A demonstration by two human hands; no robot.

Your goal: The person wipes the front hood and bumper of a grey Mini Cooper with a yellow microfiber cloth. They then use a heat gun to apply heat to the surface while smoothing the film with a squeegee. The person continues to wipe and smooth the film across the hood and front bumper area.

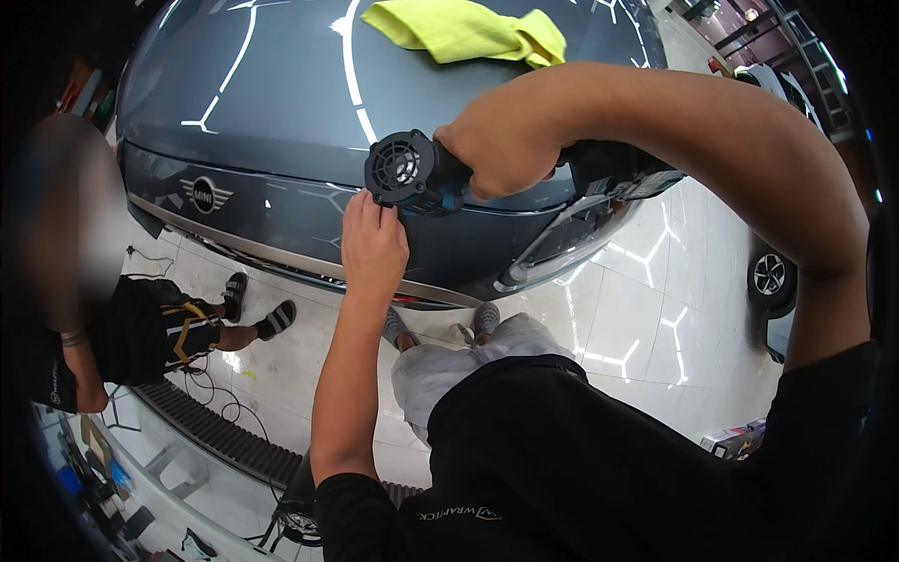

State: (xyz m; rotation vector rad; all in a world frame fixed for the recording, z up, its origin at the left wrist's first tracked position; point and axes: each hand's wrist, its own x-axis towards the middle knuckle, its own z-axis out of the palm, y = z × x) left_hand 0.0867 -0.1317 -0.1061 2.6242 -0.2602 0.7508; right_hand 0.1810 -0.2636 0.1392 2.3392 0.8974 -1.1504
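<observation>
My right hand is wrapped around the handle of a black cordless heat gun. Its round vented end faces up, and its nozzle is hidden beneath the body. The tool is held over the front edge of a dark grey car hood. Just below it, my left hand lies against the car's front panel, fingers stretched out and close together, fingertips beside the tool. Whether anything is under those fingertips is hidden. A yellow-green cloth lies crumpled on the hood beyond my hands.
A winged badge is left of my hands, a headlight to the right. Another person stands at the left, near cables on the tiled floor. Another vehicle's wheel shows at the far right.
</observation>
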